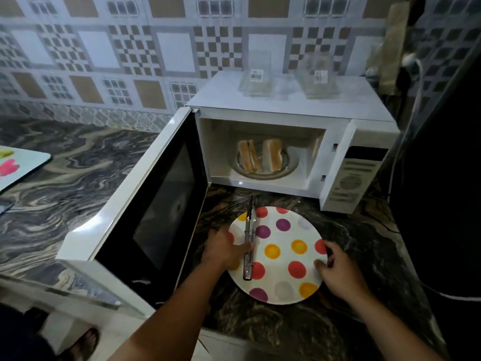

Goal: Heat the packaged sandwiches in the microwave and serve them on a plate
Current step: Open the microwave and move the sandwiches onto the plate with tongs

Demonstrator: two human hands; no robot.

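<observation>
Two sandwiches (260, 158) stand on edge on the turntable (291, 170) inside the microwave (291, 110), whose door (145, 204) hangs wide open to the left; their two empty clear packs (256, 80) sit on top of the oven. In front of it, on the counter (78, 178), lies the spotted plate (282, 272) with a pair of tongs (249, 243) lying across its left half, tips toward the oven. The left hand (226, 248) rests at the plate's left rim with fingers reaching to the tongs, though whether it grasps them or only touches cannot be told; the right hand (338, 269) pinches the right rim, thumb on top. The likely trouble is the loose tongs: if the plate is lifted or tilted toward the oven, they could slide off and clatter onto the counter. The sandwiches look unstable on edge, so a careless squeeze might spill the filling or topple one onto the turntable. The open door crowds the left arm, and a bump there could jolt the plate. The food may also be hot, so bare fingers would be a poor choice.
</observation>
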